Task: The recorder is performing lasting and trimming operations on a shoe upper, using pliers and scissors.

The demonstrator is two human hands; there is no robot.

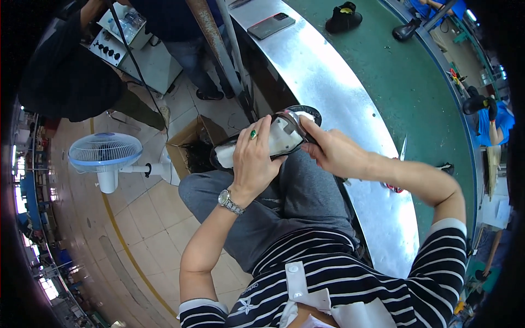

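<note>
Above my lap I hold a shoe, silvery white along its side with black edges and a rounded black end. My left hand is wrapped over its left part, fingers across the top and thumb below. At the other end, my right hand pinches the shoe's dark edge between thumb and curled fingers. Whether the right fingers also hold something small cannot be seen. A pair of scissors with red handles lies on the metal bench, partly behind my right forearm.
The shiny metal bench curves along my right, with a phone at its far end. Beyond it, a green belt carries black shoes. A cardboard box of black scraps and a fan stand left. Two people stand ahead.
</note>
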